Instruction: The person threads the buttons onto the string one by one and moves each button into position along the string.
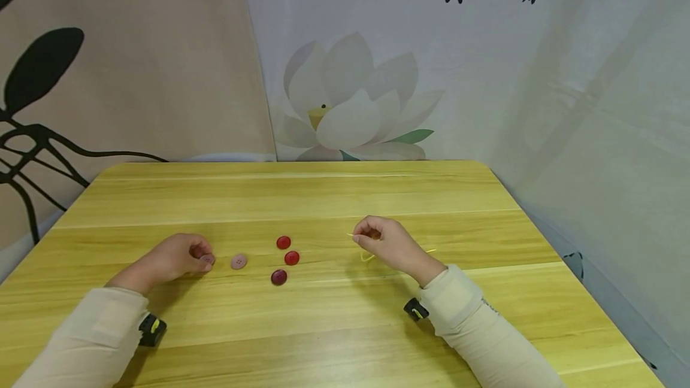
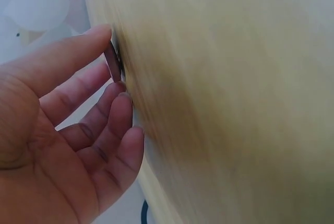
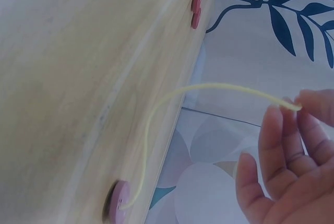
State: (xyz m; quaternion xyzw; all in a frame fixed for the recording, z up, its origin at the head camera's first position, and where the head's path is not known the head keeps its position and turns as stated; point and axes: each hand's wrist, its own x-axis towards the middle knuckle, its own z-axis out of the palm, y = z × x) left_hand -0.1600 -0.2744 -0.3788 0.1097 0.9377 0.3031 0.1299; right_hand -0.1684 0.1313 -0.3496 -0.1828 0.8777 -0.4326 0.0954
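At the left of the table, my left hand (image 1: 180, 259) pinches a mauve button (image 2: 113, 61) between thumb and finger, low at the tabletop. Just right of it lies a pale pink button (image 1: 239, 261). My right hand (image 1: 392, 247) is raised over the table at the right, pinching the end of a thin yellow cord (image 3: 219, 85). That cord curves down to a pink button (image 3: 121, 200) lying on the table, and seems to run into one of its holes. In the head view the hand hides this corded button.
Between the hands lie two red buttons (image 1: 283, 242) and a dark red button (image 1: 278, 277). The wooden table (image 1: 302, 340) ends at a printed cloth backdrop (image 1: 366, 94). Black devices are strapped at both wrists.
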